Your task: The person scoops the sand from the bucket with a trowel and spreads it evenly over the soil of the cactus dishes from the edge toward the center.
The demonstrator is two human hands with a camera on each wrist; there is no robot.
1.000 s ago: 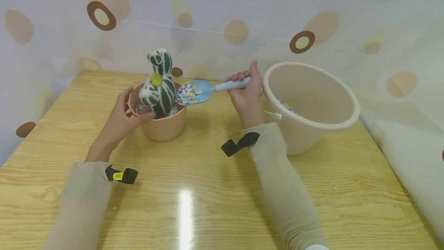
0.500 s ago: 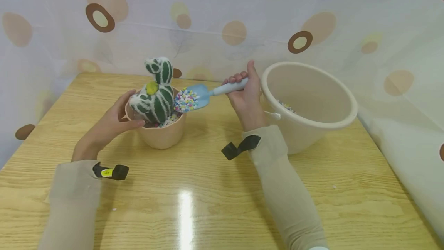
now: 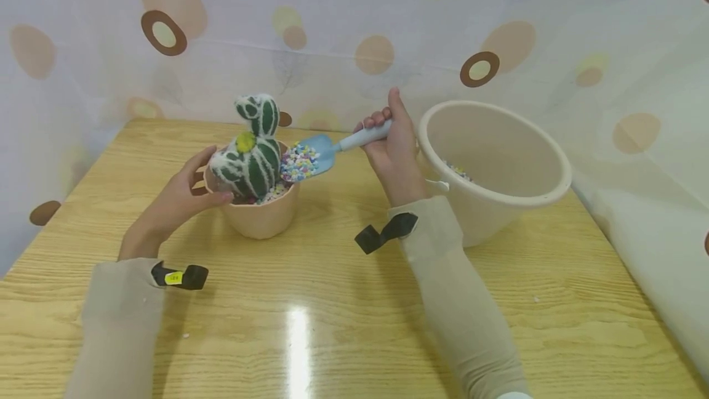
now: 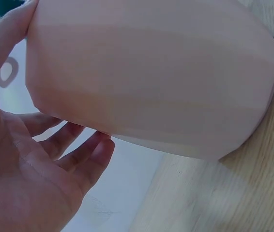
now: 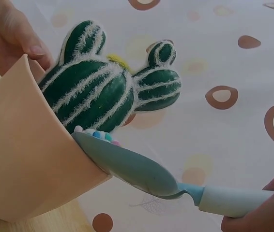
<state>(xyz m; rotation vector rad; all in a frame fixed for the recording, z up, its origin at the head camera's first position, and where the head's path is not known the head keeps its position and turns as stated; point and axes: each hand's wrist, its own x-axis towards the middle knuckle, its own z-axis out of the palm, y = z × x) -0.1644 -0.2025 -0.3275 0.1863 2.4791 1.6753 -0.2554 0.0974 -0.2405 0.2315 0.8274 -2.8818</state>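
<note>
A peach flowerpot (image 3: pixel 260 220) holds a green cactus (image 3: pixel 257 165) with white fuzzy ribs and a yellow flower, leaning left. My left hand (image 3: pixel 180 196) grips the pot's left side, thumb over the near rim; in the left wrist view, its fingers (image 4: pixel 86 150) touch the pot wall. With my right hand (image 3: pixel 390 153) I hold a light blue trowel (image 3: pixel 324 151) by its pale handle, thumb pointing up. Multicoloured pebbles (image 3: pixel 299 162) lie heaped on its blade. In the right wrist view, the blade (image 5: pixel 132 166) sits at the pot's rim, beside the cactus.
To the right of my right hand stands a large cream bucket (image 3: pixel 498 199) with some coloured pebbles (image 3: pixel 458 171) inside. Both rest on a wood-grain table (image 3: pixel 343 300). A spotted cloth (image 3: pixel 332 29) hangs behind and along the right side.
The cactus has tipped to the left, and the pot sits slightly nearer to me. My left hand has shifted left and down with it. The trowel's blade has dipped a little, still loaded.
</note>
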